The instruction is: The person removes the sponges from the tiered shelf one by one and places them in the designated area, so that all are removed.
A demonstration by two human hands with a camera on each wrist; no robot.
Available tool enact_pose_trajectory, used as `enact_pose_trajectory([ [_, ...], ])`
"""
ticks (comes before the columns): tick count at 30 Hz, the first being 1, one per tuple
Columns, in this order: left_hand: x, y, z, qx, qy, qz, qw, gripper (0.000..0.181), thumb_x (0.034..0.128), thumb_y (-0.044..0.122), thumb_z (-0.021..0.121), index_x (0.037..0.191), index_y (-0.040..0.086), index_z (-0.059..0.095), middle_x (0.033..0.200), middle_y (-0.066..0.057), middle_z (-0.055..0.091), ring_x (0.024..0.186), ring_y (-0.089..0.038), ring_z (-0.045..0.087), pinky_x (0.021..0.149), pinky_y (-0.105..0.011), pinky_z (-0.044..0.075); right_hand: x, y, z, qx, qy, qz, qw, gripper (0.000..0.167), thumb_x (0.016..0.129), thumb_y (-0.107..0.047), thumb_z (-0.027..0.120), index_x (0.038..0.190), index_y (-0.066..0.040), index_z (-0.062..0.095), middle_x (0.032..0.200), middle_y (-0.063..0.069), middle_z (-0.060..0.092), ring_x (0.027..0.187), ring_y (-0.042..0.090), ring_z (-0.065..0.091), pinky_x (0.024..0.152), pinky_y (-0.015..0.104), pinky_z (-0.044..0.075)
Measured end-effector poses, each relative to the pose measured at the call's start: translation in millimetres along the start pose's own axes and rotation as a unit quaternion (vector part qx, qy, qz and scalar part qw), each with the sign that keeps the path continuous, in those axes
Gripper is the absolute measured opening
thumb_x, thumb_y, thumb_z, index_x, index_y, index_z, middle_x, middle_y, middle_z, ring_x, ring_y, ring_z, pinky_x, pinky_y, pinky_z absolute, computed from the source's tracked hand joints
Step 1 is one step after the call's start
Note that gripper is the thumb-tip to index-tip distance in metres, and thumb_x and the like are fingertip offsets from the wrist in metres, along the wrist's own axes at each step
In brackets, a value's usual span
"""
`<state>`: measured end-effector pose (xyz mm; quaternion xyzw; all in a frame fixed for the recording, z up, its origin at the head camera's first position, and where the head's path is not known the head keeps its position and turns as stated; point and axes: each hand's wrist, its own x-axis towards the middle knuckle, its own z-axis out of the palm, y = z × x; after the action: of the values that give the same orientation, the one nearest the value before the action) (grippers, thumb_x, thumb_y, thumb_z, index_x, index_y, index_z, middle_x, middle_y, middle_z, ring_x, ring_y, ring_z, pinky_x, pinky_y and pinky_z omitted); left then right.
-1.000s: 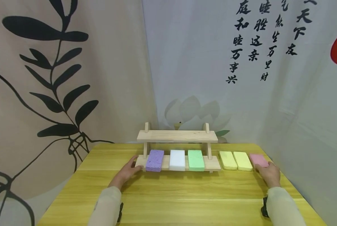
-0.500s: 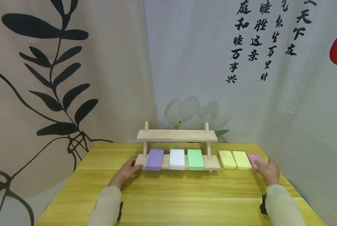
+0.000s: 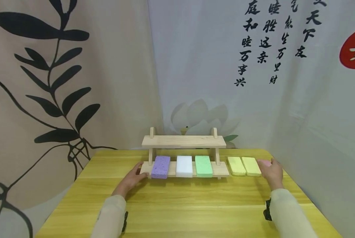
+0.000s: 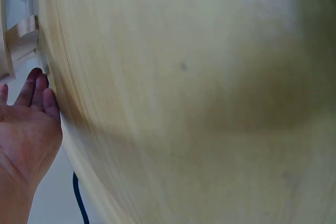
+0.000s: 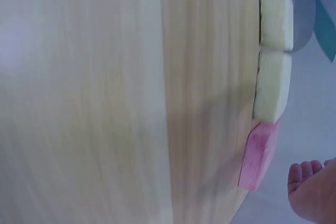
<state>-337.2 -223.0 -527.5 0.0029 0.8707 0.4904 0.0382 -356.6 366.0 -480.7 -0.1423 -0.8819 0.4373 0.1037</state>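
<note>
In the head view my left hand (image 3: 131,178) holds the left end of a two-tier wooden shelf (image 3: 184,142), thumb at the front edge of the lower board and fingers behind. On that lower board lie a purple sponge (image 3: 160,167), a white sponge (image 3: 184,166) and a green sponge (image 3: 203,166). A pink sponge (image 5: 257,156) lies on the table to the right, mostly covered by my right hand (image 3: 271,173) in the head view. The right wrist view shows that hand just beyond the pink sponge, apart from it, fingers loosely bent.
Two yellow sponges (image 3: 236,166) lie side by side between the shelf and the pink sponge. The wooden table (image 3: 201,205) has its right edge close to my right hand. A printed cloth (image 3: 195,66) hangs right behind the table.
My right hand has shifted left over the pink sponge, hiding more of it. Earlier, the pink sponge slid slightly left toward the yellow ones. My left hand stays on the shelf's end.
</note>
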Motion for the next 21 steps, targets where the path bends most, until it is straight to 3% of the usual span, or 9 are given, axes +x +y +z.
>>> enact_pose_trajectory([
  [5, 0.0, -0.9, -1.4, -0.004, -0.002, 0.002, 1.0000, 0.083, 0.0948, 0.043, 0.063, 0.158, 0.014, 0.019, 0.148, -0.030, 0.040, 0.132, -0.045, 0.042, 0.109, -0.061, 0.031, -11.0, -18, 13, 0.001, -0.014, -0.018, 0.9997, 0.092, 0.098, -0.052, 0.051, 0.154, 0.008, 0.009, 0.154, 0.038, 0.016, 0.138, 0.058, 0.018, 0.108, 0.070, 0.020],
  [12, -0.9, 1.6, -0.4, -0.005, -0.003, 0.005, 1.0000, 0.083, 0.0954, 0.044, 0.062, 0.158, 0.013, 0.018, 0.146, -0.030, 0.041, 0.130, -0.046, 0.044, 0.107, -0.062, 0.032, -28.6, -41, 31, -0.002, -0.015, -0.059, 0.9982, 0.091, 0.098, -0.050, 0.055, 0.152, 0.011, 0.017, 0.147, 0.038, 0.027, 0.134, 0.053, 0.031, 0.107, 0.063, 0.031],
  [21, 1.4, -2.0, 0.1, -0.017, -0.004, 0.013, 0.9998, 0.081, 0.0966, 0.039, 0.062, 0.158, 0.010, 0.018, 0.147, -0.031, 0.041, 0.130, -0.044, 0.045, 0.108, -0.060, 0.033, -43.9, -74, 62, 0.029, -0.019, -0.080, 0.9962, 0.084, 0.097, -0.046, 0.058, 0.153, 0.006, 0.023, 0.150, 0.031, 0.030, 0.135, 0.047, 0.034, 0.105, 0.059, 0.037],
])
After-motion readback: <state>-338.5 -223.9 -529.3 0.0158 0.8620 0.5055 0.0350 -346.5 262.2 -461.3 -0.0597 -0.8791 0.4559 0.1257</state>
